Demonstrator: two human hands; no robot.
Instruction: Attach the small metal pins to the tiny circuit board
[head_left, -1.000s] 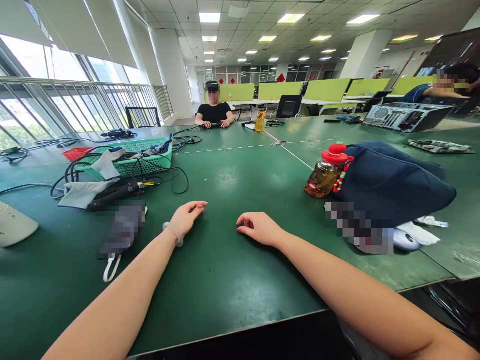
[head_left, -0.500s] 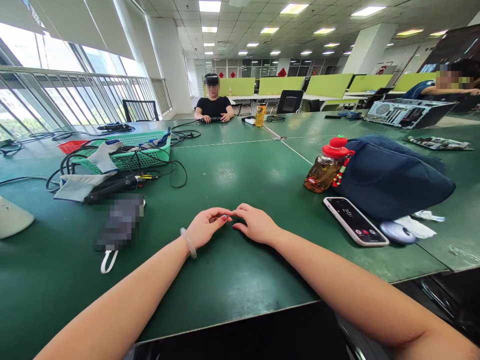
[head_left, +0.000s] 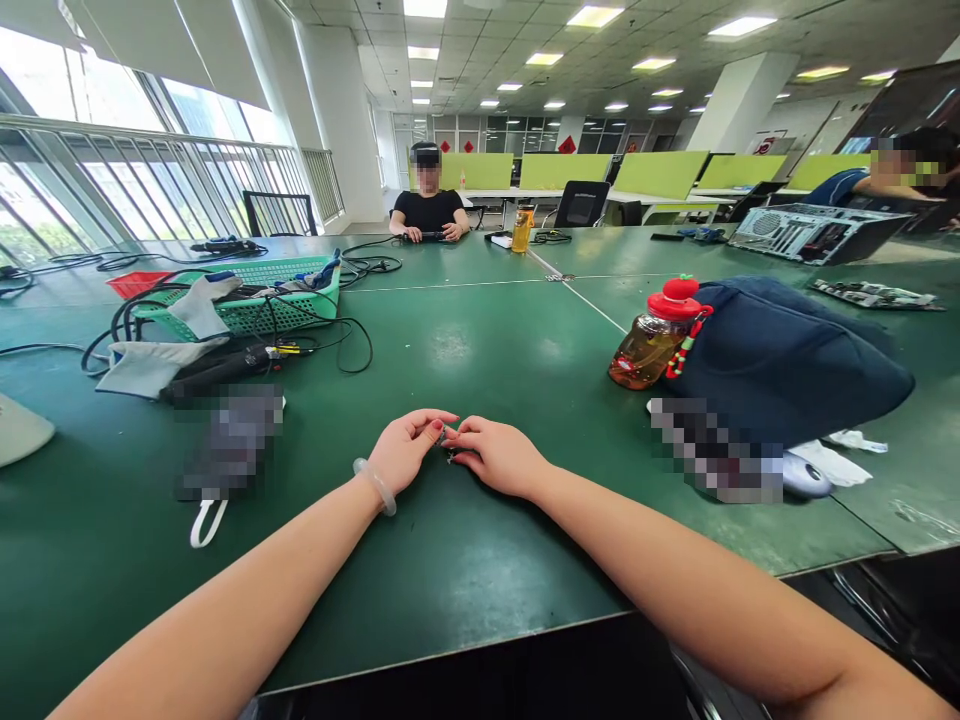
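Note:
Over the green table (head_left: 450, 350), both hands meet at their fingertips. My left hand (head_left: 405, 450), with a pale translucent bangle on its wrist, is closed in a pinch between thumb and fingers. Opposite it, my right hand (head_left: 501, 455) is closed too, its thumb and fingertips pressed together against the left fingertips. A tiny dark and silvery thing (head_left: 450, 458) shows between the fingertips. It is too small and too covered to name.
Left: a green basket (head_left: 285, 312) with cables and gloves, and a blurred dark object (head_left: 232, 440) with a white strap. Right: a red-capped bottle (head_left: 645, 345), a navy bag (head_left: 787, 360) and a blurred phone (head_left: 709, 450). A person (head_left: 427, 205) sits across; an open computer case (head_left: 814, 232) lies far right.
My hands have moved slightly left, and the right fingers now overlap the left ones more. The tiny silvery thing has come into sight below the fingertips. The view has shifted a little.

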